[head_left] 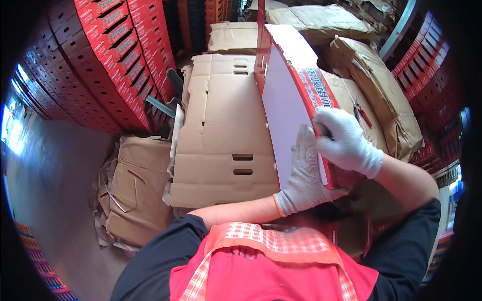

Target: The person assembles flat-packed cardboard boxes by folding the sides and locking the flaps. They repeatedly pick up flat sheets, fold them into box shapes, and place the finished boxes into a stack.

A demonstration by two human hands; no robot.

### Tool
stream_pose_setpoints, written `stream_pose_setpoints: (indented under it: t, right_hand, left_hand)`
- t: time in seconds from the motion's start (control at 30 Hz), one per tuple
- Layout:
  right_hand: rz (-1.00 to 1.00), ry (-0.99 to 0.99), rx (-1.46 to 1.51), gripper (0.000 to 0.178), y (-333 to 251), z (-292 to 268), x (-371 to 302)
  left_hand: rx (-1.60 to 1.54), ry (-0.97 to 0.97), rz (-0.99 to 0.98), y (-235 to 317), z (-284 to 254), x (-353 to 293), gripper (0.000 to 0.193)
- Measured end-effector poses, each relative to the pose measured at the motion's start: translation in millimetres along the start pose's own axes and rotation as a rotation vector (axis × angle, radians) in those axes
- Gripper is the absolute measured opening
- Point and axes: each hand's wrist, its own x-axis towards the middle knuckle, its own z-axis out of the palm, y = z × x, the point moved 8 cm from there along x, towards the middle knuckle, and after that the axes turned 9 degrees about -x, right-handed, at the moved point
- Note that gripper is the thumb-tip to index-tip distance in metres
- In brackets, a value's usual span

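Observation:
A red cardboard box (304,85) with a white inside is tilted up on its side in front of me, right of centre. My left hand (301,173), in a pale knit glove with an orange cuff, lies against the lower part of its white inner face with the fingers stretched out. Over the box's printed red side wall, my right hand (347,139), in a white glove, has its fingers curled around the edge. Under the box's left side lies a stack of flat brown cardboard blanks (221,115) with slots cut in them.
Stacked red boxes (118,50) tower at the left, and more red boxes (422,55) stand at the right. Brown paper-wrapped bundles (384,95) lie behind and to the right, with red-handled pliers (362,114) on one. Another wrapped bundle (138,190) rests on the floor at left.

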Motion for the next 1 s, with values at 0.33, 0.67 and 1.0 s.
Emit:
stream_pose_setpoints:
  t: [0.33,0.67,1.0]
  right_hand:
    - [0.166,0.490,0.401,0.027,-10,-20,82]
    - [-0.205,-0.026,-0.039,0.035,4,106,121]
    - [0.161,-0.374,-0.596,0.023,170,216,-26]
  left_hand:
    - [-0.198,0.048,-0.021,3,-60,-18,0.134]
    - [-0.235,-0.382,-0.528,5,-70,-63,0.101]
    - [1.460,-0.252,0.341,33,-291,-41,0.057]
